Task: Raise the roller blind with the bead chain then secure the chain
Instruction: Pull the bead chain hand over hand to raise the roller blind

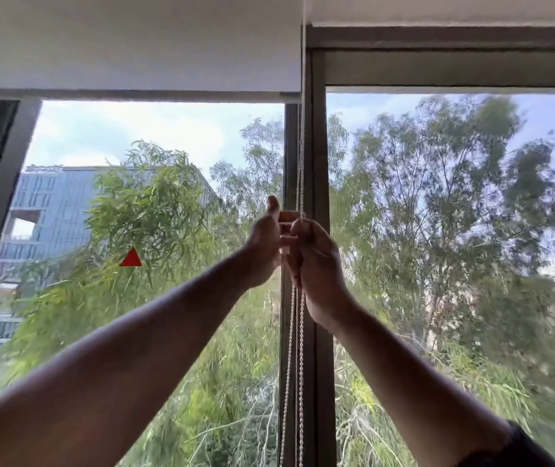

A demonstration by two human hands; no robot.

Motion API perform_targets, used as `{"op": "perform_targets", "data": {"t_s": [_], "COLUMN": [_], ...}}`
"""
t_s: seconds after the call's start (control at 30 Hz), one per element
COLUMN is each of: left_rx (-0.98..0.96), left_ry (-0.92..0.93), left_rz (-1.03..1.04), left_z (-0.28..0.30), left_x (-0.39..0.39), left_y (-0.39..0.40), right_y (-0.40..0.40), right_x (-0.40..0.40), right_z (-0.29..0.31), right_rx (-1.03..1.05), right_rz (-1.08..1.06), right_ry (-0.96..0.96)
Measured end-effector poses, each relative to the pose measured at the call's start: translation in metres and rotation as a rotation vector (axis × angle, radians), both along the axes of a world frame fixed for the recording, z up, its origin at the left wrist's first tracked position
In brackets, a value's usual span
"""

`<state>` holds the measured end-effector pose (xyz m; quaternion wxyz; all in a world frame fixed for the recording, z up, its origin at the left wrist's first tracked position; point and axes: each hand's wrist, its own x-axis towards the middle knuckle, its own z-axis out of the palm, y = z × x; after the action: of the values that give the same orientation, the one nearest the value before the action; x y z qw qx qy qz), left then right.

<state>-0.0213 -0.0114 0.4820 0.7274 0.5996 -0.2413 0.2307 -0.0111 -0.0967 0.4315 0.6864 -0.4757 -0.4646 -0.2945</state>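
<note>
You have no words, numbers, labels or brand names to read anywhere in this view. The only mark that could pass for a sign is a small red triangle [130, 258], plain and without lettering, which appears against the left window pane [154, 298] in front of the green foliage outside. Whether it is stuck on the glass itself cannot be told. The building [38, 210] beyond that pane shows no legible signage either.

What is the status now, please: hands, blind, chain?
Right hand closed on bead chain. Left hand open beside it. Roller blind raised high. Nothing in the way.
</note>
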Motion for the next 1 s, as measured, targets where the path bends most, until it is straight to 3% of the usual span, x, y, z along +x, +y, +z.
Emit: {"op": "perform_targets", "data": {"t_s": [0.2,0.4,0.6,0.73,1.0], "left_rx": [0.045,-0.033,-0.011,0.072,0.074], "left_ry": [-0.023,-0.079,-0.191,-0.237,-0.205], "left_rz": [-0.065,0.037,0.124,0.227,0.073], "left_z": [0.044,0.032,0.006,-0.024,-0.061], "left_x": [-0.023,-0.011,-0.001,0.011,0.014], "left_y": [-0.014,-0.033,-0.038,-0.035,-0.040], "right_y": [-0.004,-0.030,-0.053,-0.059,-0.025], "right_x": [0.024,0.046,0.049,0.043,-0.004], "right_z": [-0.038,-0.050,-0.020,0.019,0.112], "right_rx": [-0.143,-0.284,-0.465,-0.319,-0.072], "right_rz": [-0.174,-0.300,-0.227,-0.180,0.149], "right_ry": [-0.054,-0.066,0.067,0.173,0.313]}}
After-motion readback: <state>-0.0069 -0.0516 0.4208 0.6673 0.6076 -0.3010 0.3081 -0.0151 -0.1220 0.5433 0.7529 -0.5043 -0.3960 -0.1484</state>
